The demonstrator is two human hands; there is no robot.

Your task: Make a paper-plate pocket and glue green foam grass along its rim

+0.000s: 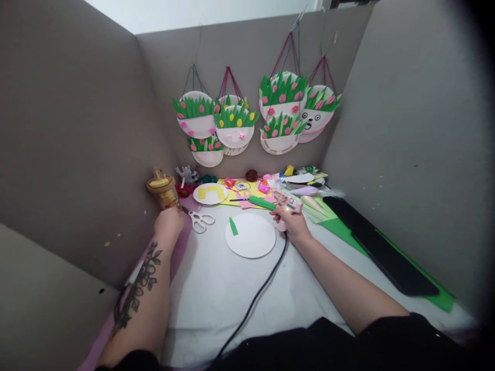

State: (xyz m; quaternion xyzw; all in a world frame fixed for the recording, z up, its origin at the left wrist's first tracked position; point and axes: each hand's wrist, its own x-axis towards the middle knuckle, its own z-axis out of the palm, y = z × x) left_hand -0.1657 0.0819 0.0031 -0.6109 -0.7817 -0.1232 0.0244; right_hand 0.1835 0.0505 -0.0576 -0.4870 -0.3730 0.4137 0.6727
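Observation:
My right hand (291, 219) is wrapped round a pink glue gun (290, 202), whose black cord runs down across the table. In front of it lies a white paper disc (253, 242) with one green paper leaf (233, 226) at its upper left. A bundle of green paper strips (262, 202) lies just left of the glue gun. On the left, my left hand (169, 220) is closed at the base of a brown lidded cup (165, 191); its fingers are mostly hidden. White-handled scissors (201, 221) lie right of that hand.
A white plate (199, 200) bears yellow paper pieces. Yellow and pink sheets (247, 198) and small craft items line the back. Long black objects (386, 250) lie on green sheets (346, 234) at right. Decorated paper-plate baskets (236, 135) hang on the grey partition (240, 51).

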